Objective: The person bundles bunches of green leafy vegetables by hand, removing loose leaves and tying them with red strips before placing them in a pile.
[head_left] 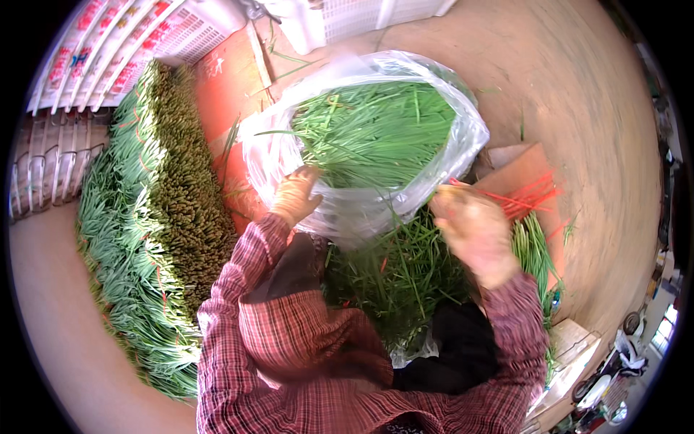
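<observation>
A clear plastic bag (471, 127) stands before me, its mouth wide and packed with long green leaves, probably garlic chives (374, 135). My left hand (295, 196) rests at the near left rim of the bag, thumb apart from the fingers, and nothing shows in its grip. To the right of the bag, my right hand (471, 230) is blurred by motion; a bit of red shows at its fingertips, but whether it holds something is unclear. Beside it, thin red ties (528, 196) lie on a piece of brown cardboard (534, 163).
Tied bundles of chives (141, 217) form a long stack on my left, cut ends facing me. Loose green leaves (401, 266) lie between my legs. White plastic crates (374, 19) stand at the back, and a red cardboard sheet (227, 87) covers floor beside the stack.
</observation>
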Demonstrator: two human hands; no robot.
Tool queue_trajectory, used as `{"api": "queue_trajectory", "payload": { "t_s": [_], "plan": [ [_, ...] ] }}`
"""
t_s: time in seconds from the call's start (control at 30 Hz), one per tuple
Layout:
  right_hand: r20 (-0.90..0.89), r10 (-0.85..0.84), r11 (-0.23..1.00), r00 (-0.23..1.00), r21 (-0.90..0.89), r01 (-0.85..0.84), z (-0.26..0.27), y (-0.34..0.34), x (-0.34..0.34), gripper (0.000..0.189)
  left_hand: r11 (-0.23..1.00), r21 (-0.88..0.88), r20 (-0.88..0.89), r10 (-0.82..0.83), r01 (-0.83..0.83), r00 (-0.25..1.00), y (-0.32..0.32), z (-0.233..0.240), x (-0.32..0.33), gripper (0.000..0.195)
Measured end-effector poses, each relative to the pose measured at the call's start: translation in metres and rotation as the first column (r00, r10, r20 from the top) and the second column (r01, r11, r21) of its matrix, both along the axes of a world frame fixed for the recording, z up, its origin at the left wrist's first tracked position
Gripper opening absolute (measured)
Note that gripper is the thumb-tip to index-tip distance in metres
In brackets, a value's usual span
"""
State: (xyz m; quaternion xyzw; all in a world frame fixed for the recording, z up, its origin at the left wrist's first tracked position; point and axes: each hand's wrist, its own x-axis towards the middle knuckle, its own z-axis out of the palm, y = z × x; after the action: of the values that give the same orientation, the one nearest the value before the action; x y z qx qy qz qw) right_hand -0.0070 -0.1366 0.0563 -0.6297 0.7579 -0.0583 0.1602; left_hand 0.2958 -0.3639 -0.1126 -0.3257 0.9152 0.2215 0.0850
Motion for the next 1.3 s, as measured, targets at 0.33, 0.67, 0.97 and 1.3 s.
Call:
{"api": "queue_trajectory", "payload": {
  "t_s": [0.33,0.67,0.97,1.3],
  "plan": [
    [-0.18,0.294,0.92,0.939,0.32,-0.226,-0.201,-0.198,0.084,0.059,0.985,0.17,0.197,-0.037,0.003,0.98,0.006,-0.04,0.018,0.046],
    [-0.271,0.316,0.826,0.909,0.55,-0.123,-0.201,-0.225,0.102,0.061,0.822,0.441,-0.016,0.408,-0.359,0.913,0.003,-0.052,0.03,0.039],
    [-0.279,0.312,0.92,0.908,0.329,-0.215,-0.218,-0.186,0.096,0.03,0.807,0.474,-0.459,0.569,-0.354,0.682,-0.026,-0.032,0.006,0.048],
    [-0.24,0.21,0.97,0.948,0.172,-0.172,-0.226,-0.153,0.11,0.038,0.981,0.195,0.175,-0.038,0.003,0.984,-0.027,-0.053,-0.031,0.096]
  ]
}}
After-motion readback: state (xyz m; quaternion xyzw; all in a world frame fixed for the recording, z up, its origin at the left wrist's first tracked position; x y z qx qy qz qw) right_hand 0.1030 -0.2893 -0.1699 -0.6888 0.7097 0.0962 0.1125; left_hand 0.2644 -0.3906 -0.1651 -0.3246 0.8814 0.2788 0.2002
